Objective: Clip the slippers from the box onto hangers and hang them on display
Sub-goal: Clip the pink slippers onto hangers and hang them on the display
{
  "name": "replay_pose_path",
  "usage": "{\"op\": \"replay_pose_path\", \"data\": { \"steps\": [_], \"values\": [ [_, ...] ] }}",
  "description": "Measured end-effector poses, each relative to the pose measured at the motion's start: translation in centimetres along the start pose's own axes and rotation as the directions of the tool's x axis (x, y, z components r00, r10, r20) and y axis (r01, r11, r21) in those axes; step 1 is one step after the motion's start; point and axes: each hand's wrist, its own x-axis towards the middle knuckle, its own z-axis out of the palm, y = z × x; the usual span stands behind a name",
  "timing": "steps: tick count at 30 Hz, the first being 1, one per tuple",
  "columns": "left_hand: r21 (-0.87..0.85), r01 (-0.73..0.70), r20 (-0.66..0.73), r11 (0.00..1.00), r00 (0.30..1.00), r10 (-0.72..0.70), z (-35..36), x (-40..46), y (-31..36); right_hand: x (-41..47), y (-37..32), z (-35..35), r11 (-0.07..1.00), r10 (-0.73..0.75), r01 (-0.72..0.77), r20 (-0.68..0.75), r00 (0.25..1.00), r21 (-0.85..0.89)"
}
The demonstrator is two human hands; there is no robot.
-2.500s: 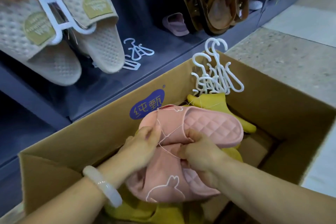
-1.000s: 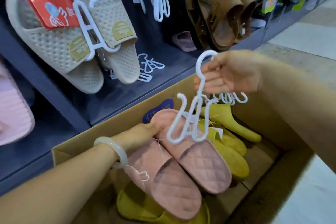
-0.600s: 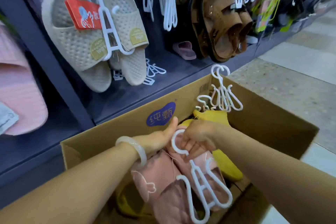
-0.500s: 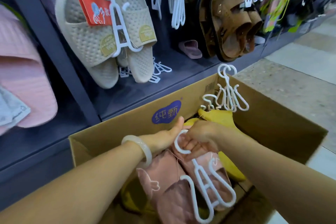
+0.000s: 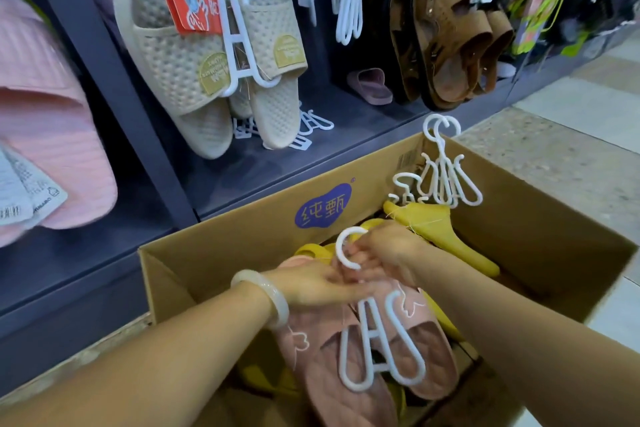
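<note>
At lower centre of the frame, both hands meet over the cardboard box: the left hand pinches the heel ends of the pink quilted slippers, and the right hand is closed on the neck of the white plastic hanger just under its hook. The hanger's two loops lie on top of the pair, seemingly not yet seated. To clip well, keep both heels level and together, then press each loop fully over its slipper before lifting toward the display rack.
</note>
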Motion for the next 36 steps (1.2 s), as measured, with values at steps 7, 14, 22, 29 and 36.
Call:
{"op": "replay_pose_path", "data": {
  "steps": [7,14,22,29,36],
  "values": [
    [0.292,-0.162,-0.257,0.943,0.936,0.24,2.8,0.1,0.3,0.9,-1.8,0.7,0.975,-0.168,0.171,-0.036,0.985,0.141],
    [0.132,0.006,-0.43,0.991,0.901,0.052,2.6,1.8,-0.3,0.7,-1.0,-1.9,0.871,-0.399,0.345,-0.095,0.912,-0.35],
    [-0.05,-0.001,-0.434,0.999,0.901,-0.021,1.9,2.2,-1.9,0.1,1.8,-6.2,0.308,-0.077,0.221,0.207,0.975,-0.926],
    [0.124,0.071,-0.378,0.99,0.926,-0.019,1.1,0.6,-1.0,0.5,0.2,-6.2,0.499,-0.271,0.284,0.164,0.948,-0.819],
    [0.277,0.049,-0.348,0.959,0.936,0.053,0.6,0.5,0.4,0.1,-2.7,-8.1,0.762,-0.35,0.321,0.06,0.935,-0.562]
  ]
}}
